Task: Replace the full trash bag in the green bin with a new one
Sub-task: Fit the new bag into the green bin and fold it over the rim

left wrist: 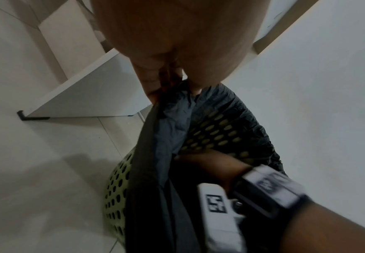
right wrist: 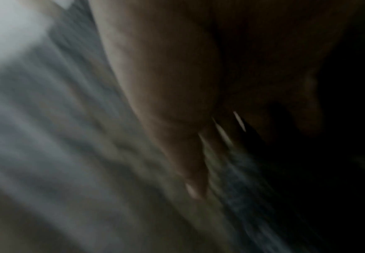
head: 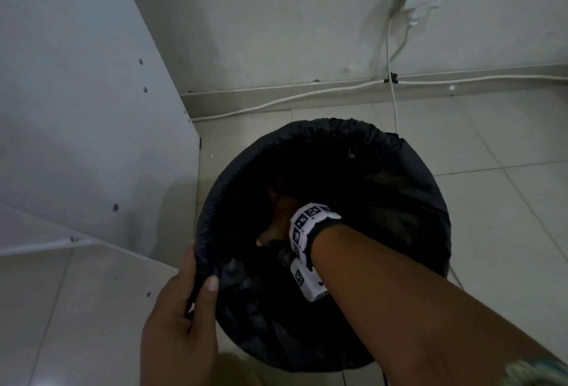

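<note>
Right hand (head: 278, 225) deep inside black bag (head: 415, 170) (fingers lost in shadow).

A black trash bag (head: 399, 170) lines the round bin, its edge folded over the rim. At the bin's near-left rim, the left hand (head: 181, 318) pinches the bag's edge between thumb and fingers. The right hand (head: 276, 219) reaches down inside the bin; its fingers are lost in shadow. Beyond the bin, a white cable (head: 276, 103) runs along the wall base.

Thin crinkled black plastic bag (head: 408, 164) lines a perforated matt green plastic bin (left wrist: 116, 196)
</note>
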Demonstrator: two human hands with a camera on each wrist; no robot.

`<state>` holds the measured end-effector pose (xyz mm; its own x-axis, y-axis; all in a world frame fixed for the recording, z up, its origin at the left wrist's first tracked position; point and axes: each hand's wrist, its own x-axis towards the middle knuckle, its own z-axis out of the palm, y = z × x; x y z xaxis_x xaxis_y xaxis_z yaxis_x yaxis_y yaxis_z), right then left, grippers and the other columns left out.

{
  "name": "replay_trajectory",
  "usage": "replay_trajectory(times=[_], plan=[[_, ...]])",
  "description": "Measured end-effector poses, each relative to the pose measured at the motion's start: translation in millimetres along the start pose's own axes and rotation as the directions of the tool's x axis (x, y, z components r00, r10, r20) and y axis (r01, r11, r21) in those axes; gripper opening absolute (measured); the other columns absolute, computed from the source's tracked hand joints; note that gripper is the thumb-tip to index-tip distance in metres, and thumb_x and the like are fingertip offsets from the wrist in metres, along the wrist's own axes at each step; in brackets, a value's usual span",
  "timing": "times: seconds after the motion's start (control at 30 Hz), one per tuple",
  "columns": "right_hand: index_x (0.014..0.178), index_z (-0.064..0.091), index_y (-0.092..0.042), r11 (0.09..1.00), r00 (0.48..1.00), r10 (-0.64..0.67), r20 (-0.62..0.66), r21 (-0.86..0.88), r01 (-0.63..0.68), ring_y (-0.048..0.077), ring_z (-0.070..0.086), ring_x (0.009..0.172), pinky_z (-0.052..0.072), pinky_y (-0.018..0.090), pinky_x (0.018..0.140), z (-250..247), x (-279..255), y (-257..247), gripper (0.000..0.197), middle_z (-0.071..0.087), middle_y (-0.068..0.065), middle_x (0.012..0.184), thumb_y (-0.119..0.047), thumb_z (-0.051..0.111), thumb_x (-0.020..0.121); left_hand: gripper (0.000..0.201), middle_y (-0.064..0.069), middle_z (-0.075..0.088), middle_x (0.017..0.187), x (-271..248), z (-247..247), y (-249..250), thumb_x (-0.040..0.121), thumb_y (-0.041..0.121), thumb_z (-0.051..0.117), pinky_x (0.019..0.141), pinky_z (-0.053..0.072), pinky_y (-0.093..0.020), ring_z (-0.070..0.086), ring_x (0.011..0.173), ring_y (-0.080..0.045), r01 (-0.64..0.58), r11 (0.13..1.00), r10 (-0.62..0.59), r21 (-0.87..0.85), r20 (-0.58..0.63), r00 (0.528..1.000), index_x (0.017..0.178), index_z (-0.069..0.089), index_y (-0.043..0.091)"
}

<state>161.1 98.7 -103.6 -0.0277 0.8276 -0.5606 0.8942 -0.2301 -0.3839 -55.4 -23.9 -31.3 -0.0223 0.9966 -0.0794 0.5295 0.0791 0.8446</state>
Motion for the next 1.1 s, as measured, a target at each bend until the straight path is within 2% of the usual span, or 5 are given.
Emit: replay_trajectory(times=[0.23,0.4,0.57,0.8,1.1], plan=[[0.117,0.066,-0.015,0.987,0.942,-0.100,-0.321,0.084,0.134,0.023,0.065,0.101,0.052,0.032,0.088,-55.7,-100.7,-13.1,0.036,0.070,0.005,0.109,-0.036,0.066,0.089,0.044,0.003,0.064,0.130,15.5,-1.8,13.7,0.100,0.035,0.050,0.088,0.043,-0.027,0.053,0.102,-0.012,-0.001,0.999,0.001,0.039,0.009,1.000,0.143,0.049,0.045],[0.110,0.061,-0.020,0.997,0.467,-0.002,-0.884,0.034,0.068,0.022,0.054,0.101,0.041,0.033,0.089,-83.5,-211.3,17.2,0.040,0.061,0.002,0.106,-0.041,0.074,0.079,0.043,0.007,0.064,0.131,19.0,-1.4,16.0,0.102,0.037,0.044,0.084,0.040,-0.031,0.057,0.107,-0.016,-0.007,0.999,0.009,0.051,-0.027,1.000,0.144,0.048,0.044],[0.133,0.046,-0.017,0.949,0.824,0.286,-0.490,0.263,-0.173,0.030,0.060,0.107,0.047,0.035,0.082,-73.4,-213.1,75.9,0.049,0.061,0.011,0.120,-0.041,0.060,0.093,0.039,0.004,0.063,0.116,16.1,6.3,27.0,0.102,0.034,0.047,0.077,0.047,-0.037,0.056,0.097,-0.024,-0.045,0.994,0.053,0.103,-0.075,0.996,0.141,0.051,0.037],[0.105,0.048,-0.014,0.978,0.795,0.093,-0.599,0.206,0.041,0.023,0.061,0.070,0.051,0.040,0.064,-60.0,-203.1,84.4,0.012,0.062,0.005,0.080,-0.024,0.051,0.099,0.027,-0.002,0.056,0.108,20.0,45.6,99.7,0.088,0.031,0.060,0.093,0.043,-0.034,0.052,0.106,-0.020,-0.443,0.857,0.423,0.264,0.130,0.897,0.111,0.058,0.016],[0.111,0.044,-0.015,0.988,0.813,0.058,-0.580,0.148,0.034,0.022,0.057,0.064,0.051,0.040,0.060,-65.9,-196.6,79.8,0.016,0.053,-0.003,0.071,-0.025,0.048,0.099,0.041,-0.018,0.055,0.137,83.8,171.4,78.4,0.097,0.022,0.056,0.102,0.044,-0.036,0.055,0.123,-0.034,-0.518,0.708,0.042,0.480,0.703,0.710,0.135,0.051,0.006]])
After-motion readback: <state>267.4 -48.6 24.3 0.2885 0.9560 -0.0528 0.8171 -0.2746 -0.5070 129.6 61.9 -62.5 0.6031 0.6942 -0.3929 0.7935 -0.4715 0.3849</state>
